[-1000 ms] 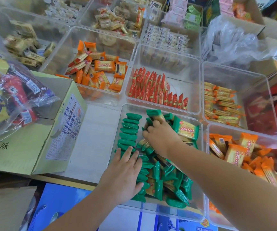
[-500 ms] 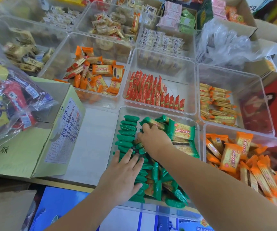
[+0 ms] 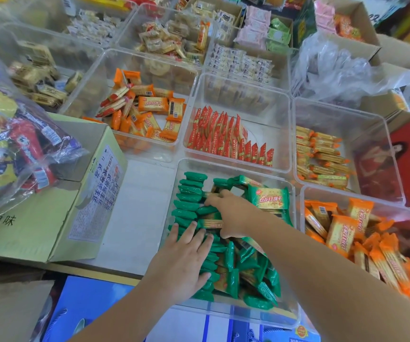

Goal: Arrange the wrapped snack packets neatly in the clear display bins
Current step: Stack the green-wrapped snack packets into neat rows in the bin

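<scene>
Our bin (image 3: 233, 311) sits at the near edge, with bare counter (image 3: 137, 213) open to its left and a neighbour bin (image 3: 347, 195) just beside its right wall. Green packets (image 3: 248, 275) fill it, rowed along the left wall. Our left hand (image 3: 186, 260) presses flat, fingers spread, on that row. Our right hand (image 3: 236, 213) pinches a few packets mid-bin.

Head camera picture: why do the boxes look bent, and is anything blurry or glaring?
In the head view, the wide-angle lens bows the walls of the clear plastic bins, more toward the frame's edges; lighting is bright and even, shadows faint; the crumpled clear plastic bag glares white; the green wrapped packets at centre look sharp, the far corners softer.
</scene>
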Tool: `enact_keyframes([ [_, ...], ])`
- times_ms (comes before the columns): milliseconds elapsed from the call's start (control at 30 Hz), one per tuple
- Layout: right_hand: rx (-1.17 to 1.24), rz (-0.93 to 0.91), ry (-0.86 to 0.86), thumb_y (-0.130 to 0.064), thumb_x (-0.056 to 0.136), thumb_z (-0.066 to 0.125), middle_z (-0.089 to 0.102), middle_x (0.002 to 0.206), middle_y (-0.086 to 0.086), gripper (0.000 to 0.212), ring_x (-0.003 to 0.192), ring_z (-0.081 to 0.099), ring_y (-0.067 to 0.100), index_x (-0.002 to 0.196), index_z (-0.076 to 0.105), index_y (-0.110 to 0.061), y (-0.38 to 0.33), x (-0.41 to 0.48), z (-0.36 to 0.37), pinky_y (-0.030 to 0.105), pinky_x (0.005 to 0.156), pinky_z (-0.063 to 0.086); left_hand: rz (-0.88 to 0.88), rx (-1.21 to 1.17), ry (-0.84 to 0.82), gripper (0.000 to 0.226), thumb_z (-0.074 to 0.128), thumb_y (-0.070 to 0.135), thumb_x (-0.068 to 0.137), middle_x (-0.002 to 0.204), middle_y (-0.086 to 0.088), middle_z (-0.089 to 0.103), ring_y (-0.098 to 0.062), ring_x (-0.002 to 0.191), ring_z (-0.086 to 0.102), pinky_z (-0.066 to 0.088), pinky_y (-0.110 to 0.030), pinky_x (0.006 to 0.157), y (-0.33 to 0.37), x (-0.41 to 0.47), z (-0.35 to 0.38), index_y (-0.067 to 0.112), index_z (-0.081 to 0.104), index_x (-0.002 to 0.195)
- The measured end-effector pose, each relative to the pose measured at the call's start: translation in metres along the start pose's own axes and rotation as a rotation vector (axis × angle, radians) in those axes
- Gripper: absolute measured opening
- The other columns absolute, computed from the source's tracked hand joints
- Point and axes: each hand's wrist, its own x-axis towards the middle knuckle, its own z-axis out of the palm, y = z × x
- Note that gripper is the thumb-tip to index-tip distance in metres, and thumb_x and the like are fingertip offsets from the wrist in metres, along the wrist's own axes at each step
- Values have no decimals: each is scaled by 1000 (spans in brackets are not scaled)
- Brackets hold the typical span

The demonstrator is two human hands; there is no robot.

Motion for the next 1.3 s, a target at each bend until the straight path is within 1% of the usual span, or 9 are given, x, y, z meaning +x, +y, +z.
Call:
enact_keyframes([
  [100, 125, 2, -72, -25, 69, 83, 37, 153, 3, 105, 127, 49, 25, 156, 24, -28, 4, -4, 0, 30, 91, 47, -3, -5, 10, 81, 37, 65, 97, 164, -9, 22, -33, 153, 10, 8, -58, 120, 0, -1, -2, 17, 13, 158],
  [200, 298, 29, -197, -25, 68, 82, 29, 161, 1, 115, 139, 42, 24, 158, 11, -36, 5, -9, -6, 39, 105, 46, -15, -8, 13, 83, 39, 66, 96, 161, -9, 24, -34, 151, 14, 9, -57, 121, 1, -2, -3, 15, 16, 157],
  [333, 274, 34, -153, -18, 72, 81, 27, 161, 3, 111, 137, 44, 25, 159, 13, -29, 6, -13, -4, 38, 102, 48, -20, -5, 11, 84, 37, 66, 96, 159, -8, 26, -33, 150, 14, 9, -56, 121, 1, -1, -3, 14, 14, 158],
  [500, 398, 79, 52, -23, 86, 72, 56, 139, 5, 77, 113, 58, 20, 151, 31, -22, 10, -11, 5, 29, 89, 51, -14, -4, 8, 85, 33, 66, 97, 162, -7, 21, -33, 153, 9, 7, -56, 121, 0, -1, -1, 14, 7, 159],
  [733, 541, 121, -1, -23, 72, 86, 45, 151, 4, 113, 131, 50, 23, 158, 13, -33, 11, -15, 11, 30, 93, 50, -23, -7, 29, 85, 35, 67, 96, 160, -9, 26, -33, 151, 14, 10, -55, 121, 1, -1, -1, 11, 14, 157],
  [900, 386, 100, 56, -28, 86, 77, 54, 144, 7, 94, 119, 60, 23, 159, 17, -27, 8, -13, 27, 36, 96, 53, -28, -33, 47, 85, 37, 66, 96, 159, -9, 25, -31, 151, 14, 9, -53, 122, 2, -1, -2, 13, 13, 157],
  [1000, 364, 179, 121, -42, 89, 71, 55, 143, 8, 81, 120, 59, 24, 154, 31, -19, 5, -8, 34, 34, 96, 51, -39, -50, 50, 86, 39, 67, 95, 162, -10, 20, -31, 152, 11, 4, -50, 123, 2, -2, -3, 15, 10, 158],
  [1100, 412, 192, 167, -40, 89, 72, 48, 147, 9, 74, 126, 54, 24, 150, 38, -18, 1, -2, 38, 33, 103, 45, -68, -30, 51, 90, 38, 68, 95, 165, -12, 11, -34, 153, 4, -5, -51, 121, 2, -2, -5, 15, 4, 159],
  [1300, 494, 134, 141, -29, 93, 63, 51, 148, 5, 65, 127, 53, 23, 152, 38, -20, -2, -1, 34, 29, 102, 44, -121, 11, 11, 102, 41, 73, 90, 163, -7, -30, -31, 146, -35, -29, -60, 111, 4, 3, -9, 15, -8, 159],
])
